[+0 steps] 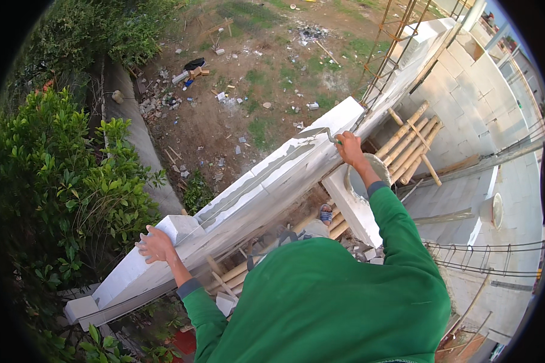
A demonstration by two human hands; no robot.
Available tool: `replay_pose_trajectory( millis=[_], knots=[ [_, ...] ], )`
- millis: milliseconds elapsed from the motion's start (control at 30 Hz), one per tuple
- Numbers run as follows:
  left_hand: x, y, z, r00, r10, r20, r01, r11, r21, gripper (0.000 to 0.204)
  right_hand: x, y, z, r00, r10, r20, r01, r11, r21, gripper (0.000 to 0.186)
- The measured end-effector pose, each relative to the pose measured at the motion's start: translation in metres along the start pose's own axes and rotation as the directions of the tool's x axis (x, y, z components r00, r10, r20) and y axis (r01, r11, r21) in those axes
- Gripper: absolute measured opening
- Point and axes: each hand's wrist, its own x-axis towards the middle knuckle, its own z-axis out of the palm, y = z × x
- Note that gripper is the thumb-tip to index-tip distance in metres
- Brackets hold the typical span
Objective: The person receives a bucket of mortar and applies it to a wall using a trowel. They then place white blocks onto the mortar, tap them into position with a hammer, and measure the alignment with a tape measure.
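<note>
Head view: trowel gripped by right hand, at mortar laid along white wall; loose-edged block touched by left hand, grip spread wide.

1 head camera overlooks the wall below.

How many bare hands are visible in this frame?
2. The left hand, spread open, is at the white block toward lower left; the right hand holds a trowel by the wall, right of centre. Neither is hidden.
</note>
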Motion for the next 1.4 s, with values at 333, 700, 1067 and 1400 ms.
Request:
replay_pose_trajectory(
  millis=[333, 700, 1067, 1400],
  knots=[
    [-0.002, -0.004, -0.002, 1.000, -0.012, 0.004, 0.012, 0.999, 0.033, 0.070, -0.009, -0.038, 0.012, 0.996, -0.072, 0.049, 0.068, 0.995, 0.077, 0.026],
    [0.003, -0.005, 0.004, 0.999, -0.012, -0.040, 0.013, 0.999, 0.038, 0.070, -0.012, -0.079, 0.030, 0.996, -0.060, 0.059, 0.054, 0.994, 0.094, 0.024],
    [0.037, -0.033, 0.046, 1.000, 0.010, -0.003, -0.009, 0.992, 0.125, 0.079, -0.068, -0.070, 0.051, 0.712, 0.698, 0.073, -0.540, 0.479, 0.692, 0.046],
    [0.038, -0.039, 0.089, 0.880, 0.456, -0.133, -0.436, 0.886, 0.157, 0.065, -0.204, 0.026, 0.080, 0.181, 0.977, 0.111, -0.740, 0.061, 0.670, 0.042]
  ],
)
